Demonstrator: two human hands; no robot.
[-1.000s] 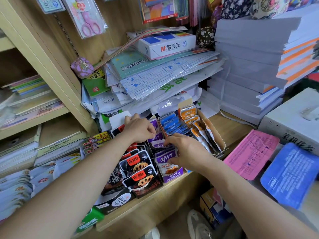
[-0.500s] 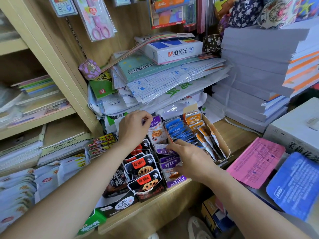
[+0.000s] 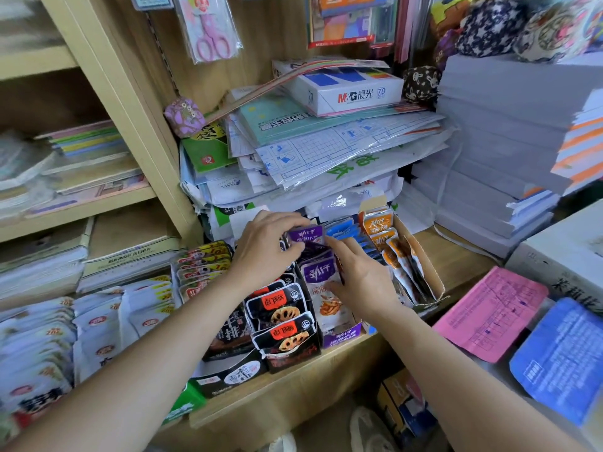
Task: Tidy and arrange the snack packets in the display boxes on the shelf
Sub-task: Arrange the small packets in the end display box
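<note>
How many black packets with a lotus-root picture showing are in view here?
2. The rear lotus-root packet and the front lotus-root packet stand one behind the other in the black box. Others behind them, under the left hand, which holds a purple packet, show only edges.

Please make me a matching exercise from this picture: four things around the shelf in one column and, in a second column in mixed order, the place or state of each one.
Things
1. purple packet at the back of its row
2. orange packets
3. pink scissors
4. M&G box

Places or states
a. hanging above in a clear pack
b. lying on top of the paper pile
c. gripped by the left hand
d. standing in the open cardboard box on the far right

Pairs: 1-c, 2-d, 3-a, 4-b
</note>
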